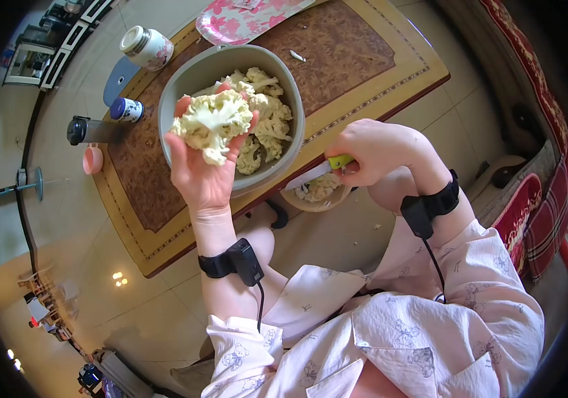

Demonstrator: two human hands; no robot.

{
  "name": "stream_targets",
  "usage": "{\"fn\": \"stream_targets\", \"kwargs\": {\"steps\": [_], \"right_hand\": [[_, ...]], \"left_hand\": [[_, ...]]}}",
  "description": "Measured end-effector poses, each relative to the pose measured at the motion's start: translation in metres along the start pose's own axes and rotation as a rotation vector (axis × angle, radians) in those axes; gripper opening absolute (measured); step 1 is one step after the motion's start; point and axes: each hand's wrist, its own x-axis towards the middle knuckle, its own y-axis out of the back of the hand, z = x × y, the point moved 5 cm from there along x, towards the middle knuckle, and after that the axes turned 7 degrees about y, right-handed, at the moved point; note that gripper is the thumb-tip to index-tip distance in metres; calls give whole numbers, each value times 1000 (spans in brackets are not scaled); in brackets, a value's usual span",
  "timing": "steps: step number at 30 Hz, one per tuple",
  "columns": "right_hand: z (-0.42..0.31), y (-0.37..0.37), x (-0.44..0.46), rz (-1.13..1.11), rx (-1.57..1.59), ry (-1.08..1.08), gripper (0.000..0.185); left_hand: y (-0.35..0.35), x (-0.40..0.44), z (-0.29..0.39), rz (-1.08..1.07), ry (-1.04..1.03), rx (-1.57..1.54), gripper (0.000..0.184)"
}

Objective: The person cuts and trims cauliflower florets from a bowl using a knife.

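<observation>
1. Over on the worktop (350,40), the grey basin (170,99) sat close to the near edge, heaped with cauliflower florets (275,119), and right above it was the action!
2. The left hand (205,187) was palm up, its fingers curled around a loose cauliflower piece (214,123), held over the basin. That was a cradle more than a clamp, so a tilt of the palm could have tipped the piece out, or shed crumbs over the rim.
3. Across to the right hand (386,151): fingers wrapped tight about the green handle of a knife (307,175), its pale blade angled out toward the basin. Here was the sharpest worry, as a hurried meeting of the two hands could have put the edge against the left fingers rather than the stalk.
4. Below that blade, a bowl (325,208) held pale scraps, lower than the worktop. Anything let go wide of its rim could have hit the floor (357,245).
5. And the basin, so near the edge! A knock from the left forearm could have shifted it. Dark cables (434,259) trailed from the wrist straps (444,201), and a snag there could have jerked the knife arm off line.
</observation>
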Motion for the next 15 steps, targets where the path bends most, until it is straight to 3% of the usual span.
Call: {"fn": "stream_targets", "kwargs": {"steps": [1,3,5,6,8,9,11,12,15], "right_hand": [[0,1,0,-3,55,26,29],[-7,6,0,-9,111,51,29],[-23,21,1,13,441,24,29],[-25,20,5,9,440,26,29],[-22,16,14,116,831,-24,38],[-28,9,21,112,832,-24,38],[-39,15,34,569,521,57,30],[-49,15,41,717,213,232,22],[-62,7,45,857,82,249,17]], "left_hand": [[0,0,0,1,-1,0,71],[2,-1,4,105,-91,323,68],[4,-2,6,85,-85,299,70],[9,-3,6,126,-82,269,73],[16,-5,7,168,-96,241,78],[15,-5,6,171,-98,241,78],[7,-5,6,144,-175,372,75],[6,-5,7,131,-184,386,72],[2,-4,7,72,-226,481,71]]}}
